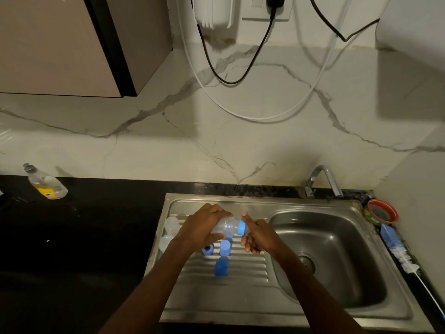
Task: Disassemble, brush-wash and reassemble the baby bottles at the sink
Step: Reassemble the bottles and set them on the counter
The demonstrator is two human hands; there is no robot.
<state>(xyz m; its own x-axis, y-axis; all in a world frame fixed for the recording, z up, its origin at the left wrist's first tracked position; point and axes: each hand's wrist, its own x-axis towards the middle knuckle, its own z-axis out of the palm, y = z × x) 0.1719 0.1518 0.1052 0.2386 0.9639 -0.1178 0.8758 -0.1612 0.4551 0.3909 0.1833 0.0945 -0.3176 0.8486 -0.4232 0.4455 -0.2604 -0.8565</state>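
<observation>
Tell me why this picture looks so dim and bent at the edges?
Head view: weak, warm light leaves the black counter nearly featureless; the wide lens bows the sink; both hands, left and right, and the baby bottle look slightly soft.

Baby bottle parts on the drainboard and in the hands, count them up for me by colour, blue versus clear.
Blue: 4, the ring on the held bottle, a loose ring, two caps.
Clear: 3, the held bottle, two pieces at the drainboard's left edge.
Total: 7; the hands may hide more.
</observation>
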